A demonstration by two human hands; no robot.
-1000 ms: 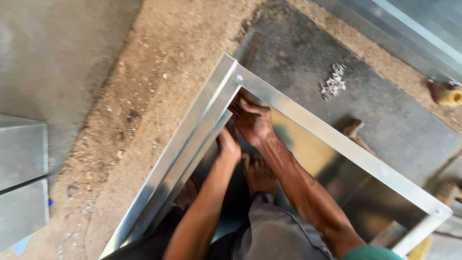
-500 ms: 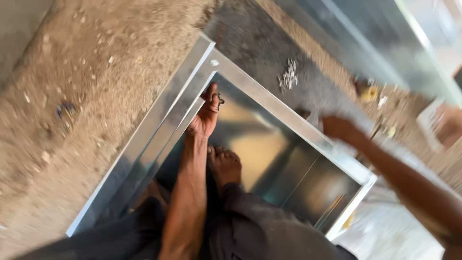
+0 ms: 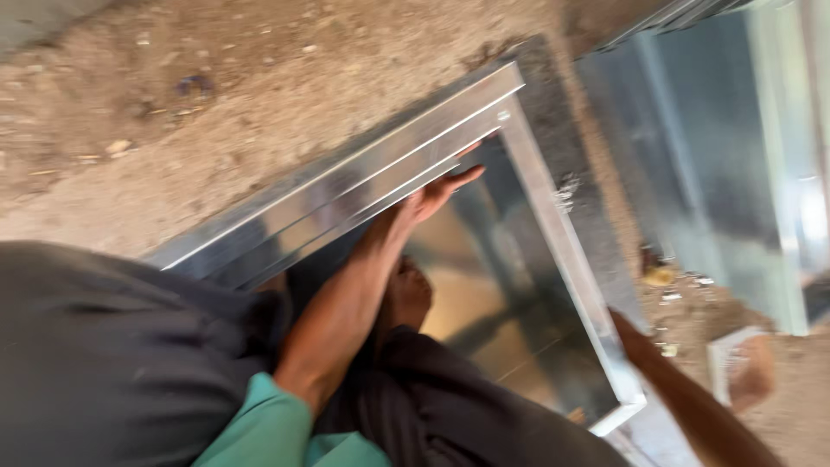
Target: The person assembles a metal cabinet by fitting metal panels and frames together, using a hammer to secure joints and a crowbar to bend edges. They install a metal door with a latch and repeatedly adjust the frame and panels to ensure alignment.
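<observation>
Galvanised sheet metal makes up the rectangular duct frame [image 3: 553, 259], which lies on sandy ground [image 3: 216, 112] with its open mouth turned up towards the camera. The left hand [image 3: 432, 197] is laid against the inner edge of the long flange near the far corner, fingers stretched flat and thumb spread; its grip is released, so the metal is pressed, not clasped. Of the right arm [image 3: 683, 398] only the forearm is seen, reaching past the near corner of the frame towards the lower right; the hand itself is cut off by the picture's edge, so whether it is clenched or loose cannot be told. A bare foot [image 3: 406, 298] is seen inside the opening, just below the left wrist, above dark trousers [image 3: 112, 363].

The step in hand is judged to be steadying the frame at its flange. For that to be done well, the palm should be kept flat on the broad face of the flange and away from the cut edge, which is likely to be sharp. Pressure is best kept even along the folded strip so the thin sheet is not bent. A second sheet-metal piece [image 3: 718, 156] stands well apart at the right, with small scraps [image 3: 661, 277] lying on the ground between. The picture is blurred, so finer detail is left unsaid.
</observation>
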